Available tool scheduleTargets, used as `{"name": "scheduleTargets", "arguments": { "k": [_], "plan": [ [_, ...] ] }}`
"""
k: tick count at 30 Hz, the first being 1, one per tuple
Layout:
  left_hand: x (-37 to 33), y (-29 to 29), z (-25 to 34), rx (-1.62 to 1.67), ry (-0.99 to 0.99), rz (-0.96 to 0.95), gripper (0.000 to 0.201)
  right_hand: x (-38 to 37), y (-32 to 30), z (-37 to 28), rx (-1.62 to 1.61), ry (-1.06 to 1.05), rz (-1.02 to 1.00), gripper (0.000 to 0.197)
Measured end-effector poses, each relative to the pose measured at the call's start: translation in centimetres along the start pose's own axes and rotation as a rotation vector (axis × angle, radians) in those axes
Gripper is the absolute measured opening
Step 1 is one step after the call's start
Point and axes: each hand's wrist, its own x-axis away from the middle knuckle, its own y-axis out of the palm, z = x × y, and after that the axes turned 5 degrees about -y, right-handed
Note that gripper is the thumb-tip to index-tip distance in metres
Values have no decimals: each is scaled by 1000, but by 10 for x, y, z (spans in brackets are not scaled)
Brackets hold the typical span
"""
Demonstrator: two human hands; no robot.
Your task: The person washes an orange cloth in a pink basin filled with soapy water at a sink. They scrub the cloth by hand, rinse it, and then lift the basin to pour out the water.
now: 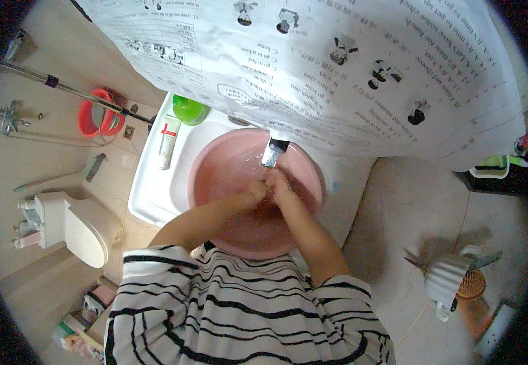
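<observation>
Both my hands come together inside a round pink basin (212, 170), just below the chrome faucet (270, 156). My left hand (258, 187) reaches in from the left with its fingers curled in. Pressed close against it is my right hand (279, 184), also closed. The hands cover whatever lies between them, if anything. Water seems to be in the basin, though its depth is hard to judge. The basin sits in a white sink (154, 198). On the sink's left ledge lie a white tube (167, 145) and a green bottle (188, 111).
Large printed paper sheets (312, 67) spread above the sink, over its far edge. At left are a toilet (84, 234), a red bucket (101, 114) and a wall tap (13, 118). A striped holder (448, 277) with a round brush (472, 284) hangs at right.
</observation>
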Motion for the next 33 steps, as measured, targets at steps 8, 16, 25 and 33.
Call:
{"name": "scheduleTargets", "arguments": {
  "k": [8, 16, 25, 33],
  "plan": [
    [74, -61, 120, -750, 520, -91, 32, 45, 18, 26, -454, -73, -381, 34],
    [102, -54, 122, -505, 491, 121, 26, 105, 53, -9, -388, 8, -425, 36],
    [95, -141, 166, -88, 392, 44, 23, 166, 75, -102, 524, -553, -2, 44],
    [116, -182, 164, -18, 143, -299, 24, 200, 69, -136, 1235, -428, -73, 39]
  ]
}}
